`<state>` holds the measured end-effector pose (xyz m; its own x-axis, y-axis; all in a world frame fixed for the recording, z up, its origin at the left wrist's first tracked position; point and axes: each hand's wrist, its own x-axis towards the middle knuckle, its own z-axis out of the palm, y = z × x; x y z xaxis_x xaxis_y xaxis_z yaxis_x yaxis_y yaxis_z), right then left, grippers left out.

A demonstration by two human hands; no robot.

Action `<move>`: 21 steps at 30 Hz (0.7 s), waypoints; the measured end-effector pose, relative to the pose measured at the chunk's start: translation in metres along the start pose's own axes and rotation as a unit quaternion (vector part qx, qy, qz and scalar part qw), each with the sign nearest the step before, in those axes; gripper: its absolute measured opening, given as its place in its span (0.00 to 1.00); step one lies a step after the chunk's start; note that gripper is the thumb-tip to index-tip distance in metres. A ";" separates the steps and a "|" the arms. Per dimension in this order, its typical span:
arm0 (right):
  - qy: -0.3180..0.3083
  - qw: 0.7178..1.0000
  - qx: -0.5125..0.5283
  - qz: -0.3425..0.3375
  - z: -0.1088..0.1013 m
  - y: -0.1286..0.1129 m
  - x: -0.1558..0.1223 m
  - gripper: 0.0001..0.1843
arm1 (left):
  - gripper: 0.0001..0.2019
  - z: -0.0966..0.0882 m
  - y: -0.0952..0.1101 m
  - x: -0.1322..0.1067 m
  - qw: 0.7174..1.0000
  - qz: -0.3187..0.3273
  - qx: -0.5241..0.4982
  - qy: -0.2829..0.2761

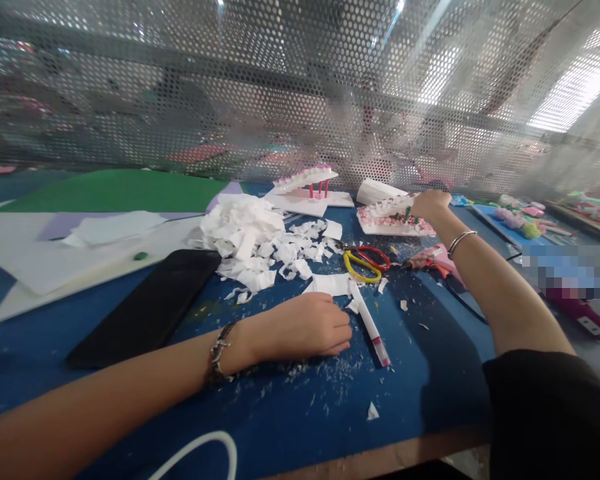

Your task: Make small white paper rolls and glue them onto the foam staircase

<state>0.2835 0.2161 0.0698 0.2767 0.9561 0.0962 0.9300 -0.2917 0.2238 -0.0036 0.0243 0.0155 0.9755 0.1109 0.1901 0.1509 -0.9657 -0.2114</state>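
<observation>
"What is at the far left?"

"A green sheet (105, 190) lies flat at the back of a blue worktop (405, 393), perhaps to leave the front free. Nearer is a black slab (145, 307), possibly a phone or tablet."

"And the middle?"

"A heap of white paper scraps (245, 227), probably pushed back from the working spot. A small pink-and-white model (307, 177) stands behind it on pink posts. In front, the left hand (305, 327) rests palm down, fingers curled in a loose fist, likely just propping the arm; whether it hides anything, I cannot tell. Scissors (363, 267) with one red and one yellow handle lie between the two arms, presumably for easy reach."

"Further right?"

"A second model, with pink edging (397, 227) and green posts, sits towards the back. The right hand (431, 203) is at its right end, perhaps to steady it; its fingertips are hidden, so I cannot tell if they grip. What looks like a pink glue gun (435, 260) lies below, nozzle leftward."
</observation>
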 end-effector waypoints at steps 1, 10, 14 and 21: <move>-0.006 1.000 -0.012 0.013 0.000 -0.003 -0.001 0.17 | 0.12 0.000 0.000 0.000 1.000 -0.001 0.001 0.001; -0.033 0.998 -0.051 0.011 -0.013 -0.003 -0.016 0.17 | 0.13 -0.009 -0.003 0.000 1.000 -0.009 0.014 -0.026; 0.013 0.999 -0.037 -0.032 -0.027 -0.002 -0.037 0.24 | 0.12 -0.013 -0.005 -0.001 0.999 -0.017 0.015 -0.041; 0.083 0.980 0.007 -0.183 -0.050 -0.001 -0.104 0.23 | 0.13 -0.012 -0.029 -0.008 0.972 -0.233 0.011 -0.022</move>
<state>0.2416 0.1158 0.1078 -0.1187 0.9785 0.1688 0.9629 0.0719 0.2603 -0.0180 0.0484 0.0315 0.8063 0.5451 0.2295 0.5809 -0.8030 -0.1336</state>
